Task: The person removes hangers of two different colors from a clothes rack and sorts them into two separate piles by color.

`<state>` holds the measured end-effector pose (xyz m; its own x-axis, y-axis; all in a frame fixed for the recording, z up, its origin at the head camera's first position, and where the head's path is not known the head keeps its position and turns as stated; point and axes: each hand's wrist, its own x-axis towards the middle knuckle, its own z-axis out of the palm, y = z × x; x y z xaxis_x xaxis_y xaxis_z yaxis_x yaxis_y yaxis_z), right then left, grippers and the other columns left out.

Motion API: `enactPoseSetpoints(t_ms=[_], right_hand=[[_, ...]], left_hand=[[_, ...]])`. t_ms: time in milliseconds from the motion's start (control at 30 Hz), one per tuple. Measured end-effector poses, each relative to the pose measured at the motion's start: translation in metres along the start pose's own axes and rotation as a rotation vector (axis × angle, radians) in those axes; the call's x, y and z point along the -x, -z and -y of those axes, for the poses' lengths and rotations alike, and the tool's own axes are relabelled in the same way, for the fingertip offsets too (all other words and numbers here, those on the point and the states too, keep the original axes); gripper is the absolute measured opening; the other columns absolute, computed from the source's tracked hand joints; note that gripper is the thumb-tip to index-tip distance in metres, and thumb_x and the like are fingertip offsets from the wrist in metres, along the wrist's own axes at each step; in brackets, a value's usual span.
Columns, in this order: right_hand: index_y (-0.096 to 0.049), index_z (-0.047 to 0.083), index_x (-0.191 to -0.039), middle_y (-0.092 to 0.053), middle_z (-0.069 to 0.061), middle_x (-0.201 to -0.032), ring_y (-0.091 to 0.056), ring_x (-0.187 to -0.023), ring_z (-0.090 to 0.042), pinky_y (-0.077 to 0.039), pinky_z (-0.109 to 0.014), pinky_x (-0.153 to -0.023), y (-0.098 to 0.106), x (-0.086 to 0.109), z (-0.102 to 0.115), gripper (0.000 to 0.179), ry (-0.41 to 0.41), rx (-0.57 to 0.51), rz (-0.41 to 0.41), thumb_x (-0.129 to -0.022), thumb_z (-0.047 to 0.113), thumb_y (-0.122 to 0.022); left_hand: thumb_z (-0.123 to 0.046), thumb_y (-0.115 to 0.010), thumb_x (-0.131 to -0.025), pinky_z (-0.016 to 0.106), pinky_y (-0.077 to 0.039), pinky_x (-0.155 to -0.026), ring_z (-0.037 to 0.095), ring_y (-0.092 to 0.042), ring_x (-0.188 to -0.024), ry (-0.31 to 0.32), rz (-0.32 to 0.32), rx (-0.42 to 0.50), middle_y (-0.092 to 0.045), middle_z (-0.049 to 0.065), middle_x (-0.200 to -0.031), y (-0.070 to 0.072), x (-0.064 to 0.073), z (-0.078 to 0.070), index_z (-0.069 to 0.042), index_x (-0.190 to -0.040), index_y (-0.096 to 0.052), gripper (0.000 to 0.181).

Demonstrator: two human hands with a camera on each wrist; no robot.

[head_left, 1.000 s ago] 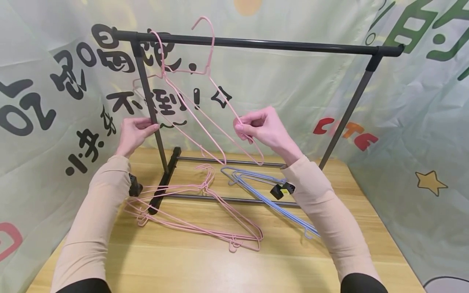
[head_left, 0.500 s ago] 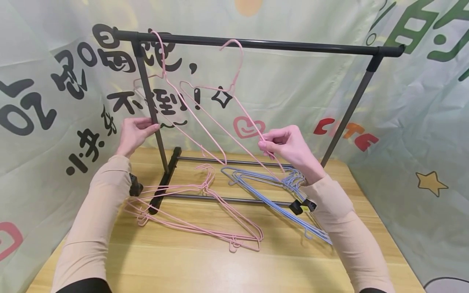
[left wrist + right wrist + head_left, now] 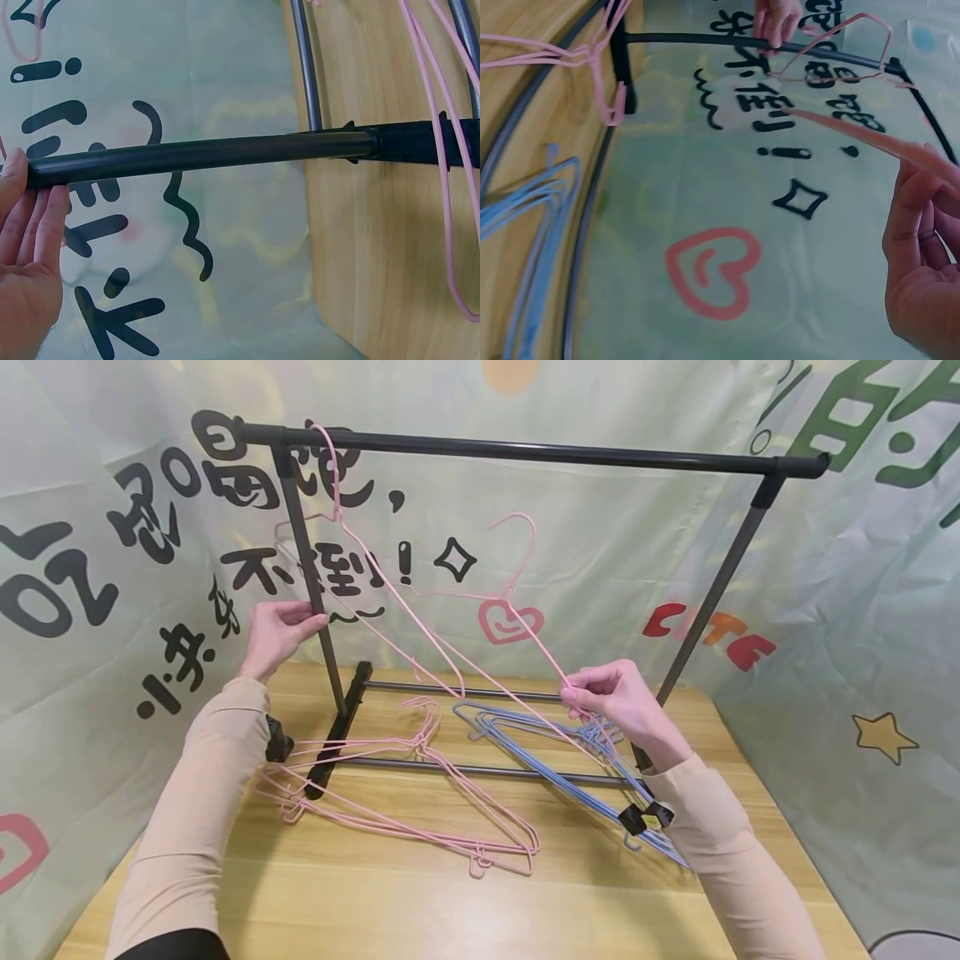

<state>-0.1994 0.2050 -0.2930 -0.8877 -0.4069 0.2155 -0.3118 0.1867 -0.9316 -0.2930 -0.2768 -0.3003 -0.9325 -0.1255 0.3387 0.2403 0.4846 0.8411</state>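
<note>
My left hand (image 3: 272, 637) grips the left upright post (image 3: 195, 156) of a black clothes rack (image 3: 525, 450), thumb on one side and fingers on the other. In the head view my right hand (image 3: 618, 700) pinches the sloping side of a pink wire hanger (image 3: 536, 635). That hanger is in the air, tilted, its hook below the rack's top bar and apart from it. A second pink hanger (image 3: 378, 572) hangs by its hook near the left end of the bar. My right hand (image 3: 922, 262) shows at the right edge of the right wrist view.
Several pink hangers (image 3: 420, 835) lie piled on the wooden table (image 3: 420, 914) at the front left. Several blue hangers (image 3: 555, 777) lie to the right, partly behind my right wrist. A printed cloth (image 3: 600, 543) stands behind the rack and along both sides.
My right hand has moved down and to the right with the pink hanger, bringing its hook from above the top bar to below it. The left hand stays on the post.
</note>
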Motion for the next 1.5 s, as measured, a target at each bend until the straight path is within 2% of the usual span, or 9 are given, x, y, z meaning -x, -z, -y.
enactPoseSetpoints(t_ms=[133,367,533,800,967,1167,1267,1367,1500], right_hand=[[-0.077,0.010,-0.088,-0.069,0.001,-0.069,-0.061,-0.057,-0.008,-0.052,-0.024,-0.052,0.001,0.007,-0.016,0.015,-0.022,-0.015,0.021,-0.094,0.001,-0.067],[-0.074,0.002,-0.089,-0.067,0.002,-0.067,-0.060,-0.056,-0.008,-0.051,-0.023,-0.050,-0.004,0.017,-0.046,0.011,-0.046,-0.046,0.090,-0.095,-0.001,-0.065],[-0.071,-0.008,-0.094,-0.069,0.003,-0.070,-0.063,-0.059,-0.009,-0.052,-0.023,-0.053,-0.012,0.020,-0.066,0.011,-0.095,-0.066,0.117,-0.096,0.001,-0.065],[-0.071,-0.007,-0.095,-0.069,0.003,-0.070,-0.060,-0.057,-0.006,-0.050,-0.020,-0.050,-0.027,0.021,-0.089,0.013,-0.117,-0.142,0.202,-0.098,0.001,-0.061],[-0.071,-0.009,-0.095,-0.069,0.001,-0.072,-0.062,-0.059,-0.005,-0.049,-0.017,-0.052,-0.039,0.018,-0.101,0.014,-0.171,-0.215,0.244,-0.098,0.000,-0.061],[-0.055,-0.031,-0.101,-0.069,0.003,-0.071,-0.059,-0.059,-0.004,-0.048,-0.016,-0.053,-0.054,0.016,-0.113,0.029,-0.166,-0.267,0.275,-0.097,-0.002,-0.059],[-0.051,-0.035,-0.107,-0.069,0.004,-0.072,-0.058,-0.059,-0.004,-0.047,-0.015,-0.052,-0.060,0.016,-0.117,0.035,-0.201,-0.298,0.277,-0.097,-0.002,-0.059],[-0.055,-0.031,-0.111,-0.070,0.003,-0.073,-0.061,-0.059,-0.004,-0.048,-0.015,-0.052,-0.066,0.015,-0.121,0.032,-0.238,-0.358,0.279,-0.096,-0.003,-0.060],[-0.074,-0.006,-0.102,-0.072,0.003,-0.074,-0.063,-0.061,-0.003,-0.048,-0.014,-0.052,-0.076,0.014,-0.128,0.016,-0.259,-0.431,0.297,-0.096,-0.005,-0.059]], left_hand=[[-0.025,-0.078,-0.090,0.005,-0.048,-0.073,-0.017,-0.063,-0.073,0.004,0.001,-0.004,-0.073,-0.020,-0.088,0.000,0.000,-0.001,0.006,-0.122,-0.068,0.046],[-0.022,-0.077,-0.090,0.005,-0.048,-0.073,-0.016,-0.062,-0.074,0.015,0.008,-0.013,-0.075,0.008,-0.110,0.000,0.001,-0.001,0.007,-0.124,-0.066,0.047],[-0.023,-0.077,-0.091,0.005,-0.048,-0.074,-0.018,-0.062,-0.074,0.009,-0.005,-0.037,-0.076,0.002,-0.107,0.000,0.000,0.000,0.005,-0.123,-0.068,0.044],[-0.023,-0.077,-0.090,0.005,-0.048,-0.074,-0.018,-0.062,-0.073,0.012,-0.005,-0.004,-0.071,-0.024,-0.085,0.000,0.001,-0.001,0.006,-0.122,-0.068,0.045],[-0.023,-0.078,-0.090,0.005,-0.050,-0.073,-0.016,-0.064,-0.072,0.010,-0.005,0.017,-0.071,-0.024,-0.083,-0.001,0.001,-0.001,0.007,-0.122,-0.068,0.045],[-0.022,-0.078,-0.089,0.005,-0.050,-0.073,-0.017,-0.063,-0.072,0.005,-0.008,0.009,-0.072,-0.023,-0.085,-0.001,0.001,0.000,0.007,-0.121,-0.068,0.044],[-0.022,-0.077,-0.090,0.004,-0.049,-0.073,-0.018,-0.063,-0.073,0.006,-0.011,-0.007,-0.072,-0.022,-0.087,-0.001,0.001,0.000,0.006,-0.121,-0.069,0.043],[-0.023,-0.077,-0.090,0.004,-0.049,-0.074,-0.018,-0.062,-0.073,0.006,-0.012,-0.018,-0.076,-0.013,-0.097,-0.001,0.001,0.000,0.006,-0.122,-0.068,0.044],[-0.022,-0.077,-0.090,0.004,-0.048,-0.074,-0.019,-0.062,-0.073,0.003,-0.014,-0.020,-0.077,-0.009,-0.100,0.000,0.001,0.000,0.006,-0.122,-0.068,0.044]])
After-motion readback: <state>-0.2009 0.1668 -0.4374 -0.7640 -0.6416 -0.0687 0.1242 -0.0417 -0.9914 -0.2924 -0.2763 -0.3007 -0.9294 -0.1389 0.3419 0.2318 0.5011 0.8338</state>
